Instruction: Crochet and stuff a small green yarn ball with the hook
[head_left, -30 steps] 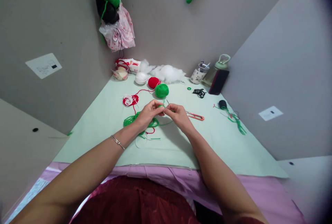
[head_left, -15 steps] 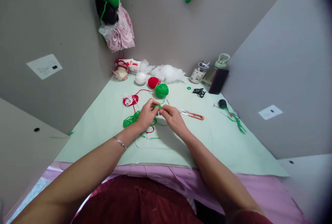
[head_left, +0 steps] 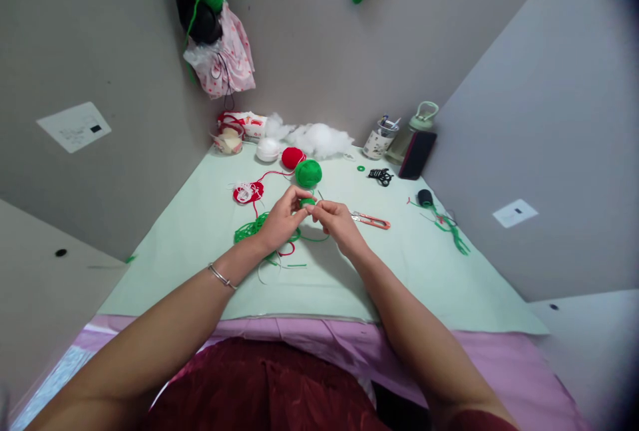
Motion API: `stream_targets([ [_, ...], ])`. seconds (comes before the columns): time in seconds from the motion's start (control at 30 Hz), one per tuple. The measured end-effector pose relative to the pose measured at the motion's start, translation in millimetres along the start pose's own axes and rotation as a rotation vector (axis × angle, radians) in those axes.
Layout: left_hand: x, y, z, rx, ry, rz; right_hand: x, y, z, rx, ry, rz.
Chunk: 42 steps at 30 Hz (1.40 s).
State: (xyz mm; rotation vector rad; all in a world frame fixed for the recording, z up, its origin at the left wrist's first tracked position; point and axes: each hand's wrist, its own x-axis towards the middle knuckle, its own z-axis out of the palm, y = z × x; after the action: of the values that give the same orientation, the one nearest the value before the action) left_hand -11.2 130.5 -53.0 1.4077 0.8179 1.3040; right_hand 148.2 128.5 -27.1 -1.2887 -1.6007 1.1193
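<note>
Between my two hands, above the tabletop, is a small green yarn piece (head_left: 307,203), mostly hidden by fingers. My left hand (head_left: 285,218) is closed around its left side, thumb below and fingers over the top. My right hand (head_left: 335,219) pinches at its near right edge with thumb and forefinger; whether it also holds a tool I cannot tell. A thin dark stick end (head_left: 320,195) shows just beyond the right knuckles. Under the left hand lies a loose heap of green yarn (head_left: 245,229). Behind the hands sits a green yarn ball (head_left: 308,173).
Orange-handled thread snips (head_left: 372,220) lie right of my right hand. A red piece with white yarn (head_left: 248,192) lies left. Farther back are a red yarn ball (head_left: 292,157), white stuffing (head_left: 319,140), a pen cup (head_left: 378,142), a phone (head_left: 418,155) and black thread (head_left: 425,198).
Both hands have shifted slightly, and the green piece sits a little more to the right in view. The right fingers now overlap its near edge more. The whole view has moved slightly.
</note>
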Motion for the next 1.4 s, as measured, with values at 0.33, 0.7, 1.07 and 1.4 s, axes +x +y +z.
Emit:
stream_targets([
  [0.33,5.5,-9.2,-7.5,-0.036,0.022,-0.1,-1.1,2.7,-1.6,-0.132,-0.032,-0.094],
  [0.7,9.0,-26.4,-11.1,0.013,0.072,-0.251,-7.6,-0.1,12.1,-0.345,0.005,-0.147],
  [1.07,2.7,-5.5,-4.6,-0.191,-0.035,-0.227,1.5,8.5,-1.3,-0.221,0.046,-0.089],
  [1.4,5.7,-23.4,-7.8,-0.021,0.06,-0.206,-8.0,-3.9,0.0,-0.213,-0.066,-0.089],
])
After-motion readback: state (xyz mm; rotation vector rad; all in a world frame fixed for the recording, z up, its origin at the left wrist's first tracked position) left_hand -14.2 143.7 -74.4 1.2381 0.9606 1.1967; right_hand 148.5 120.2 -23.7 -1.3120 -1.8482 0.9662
